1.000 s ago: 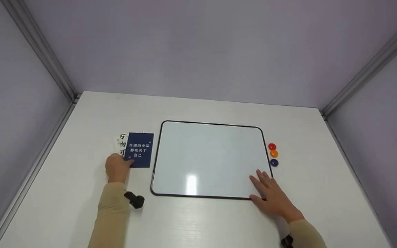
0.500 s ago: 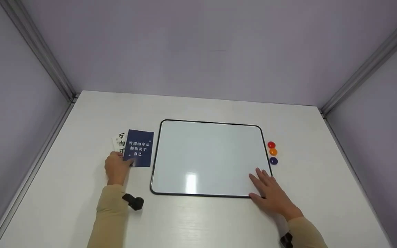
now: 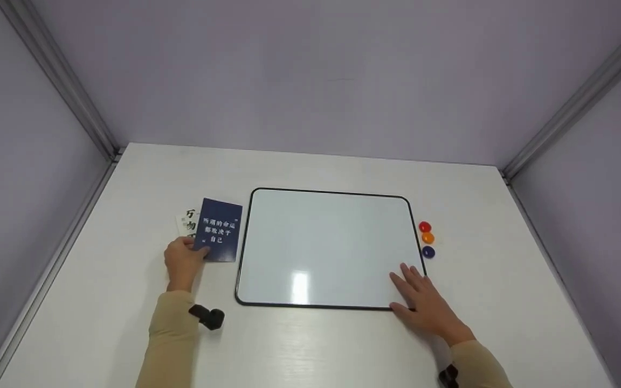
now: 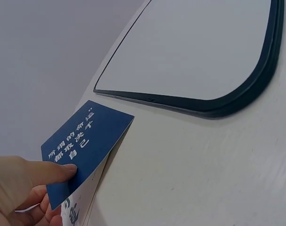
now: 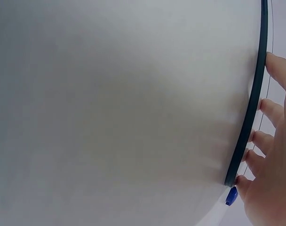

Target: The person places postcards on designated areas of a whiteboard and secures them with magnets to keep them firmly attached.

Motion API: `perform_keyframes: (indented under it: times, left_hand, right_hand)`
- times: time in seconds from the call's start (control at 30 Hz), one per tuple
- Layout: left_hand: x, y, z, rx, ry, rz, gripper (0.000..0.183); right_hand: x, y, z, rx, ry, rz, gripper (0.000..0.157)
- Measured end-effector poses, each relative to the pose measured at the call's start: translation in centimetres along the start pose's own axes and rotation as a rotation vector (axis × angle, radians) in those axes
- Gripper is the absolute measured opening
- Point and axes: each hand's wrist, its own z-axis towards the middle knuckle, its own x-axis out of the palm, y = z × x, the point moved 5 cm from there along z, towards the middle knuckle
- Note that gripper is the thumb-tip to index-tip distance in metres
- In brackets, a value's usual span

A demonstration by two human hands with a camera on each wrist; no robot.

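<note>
In the head view, the whiteboard [image 3: 326,248] lies flat on the table [image 3: 310,350], with its black frame [image 3: 310,306] all around. The blue card [image 3: 218,229] is just beside the left edge of this whiteboard, without touching it. Its long axis goes from the person's side toward the far side, leaning only a little, so it is nearly parallel to that edge. The left hand [image 3: 184,262] is at the near left corner of the card and pinches it; the right hand [image 3: 426,307] is well apart from the card, across the whiteboard, and rests with spread fingers at the near right corner. A white card [image 3: 187,222] shows partly to the left of the blue one. Outside the right edge of the whiteboard are a red disc [image 3: 425,226], an orange disc [image 3: 428,237] and a dark blue disc [image 3: 428,251].

In the left wrist view, the thumb presses on the printed face of the blue card and the other fingers are curled behind. There is a gap between this card and the white one below; whether the fingers hold also the white one, I cannot tell.

In the right wrist view, the fingers are apart from each other along the frame, and they grip nothing.
</note>
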Motion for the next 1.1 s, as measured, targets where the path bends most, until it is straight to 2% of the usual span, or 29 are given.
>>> perform_keyframes:
  times: [0.43, 0.57, 1.1]
  left_hand:
    - [-0.14, 0.11, 0.17, 0.021, 0.014, -0.050, 0.041]
    - [-0.17, 0.02, 0.10, 0.013, 0.040, -0.063, 0.042]
    - [-0.58, -0.53, -0.35, -0.019, 0.058, -0.126, 0.042]
  right_hand:
    - [0.13, 0.00, -0.01, 0.001, -0.009, 0.018, 0.067]
    - [0.10, -0.05, -0.06, 0.018, 0.005, 0.024, 0.067]
    - [0.10, -0.03, 0.10, 0.016, 0.021, 0.003, 0.068]
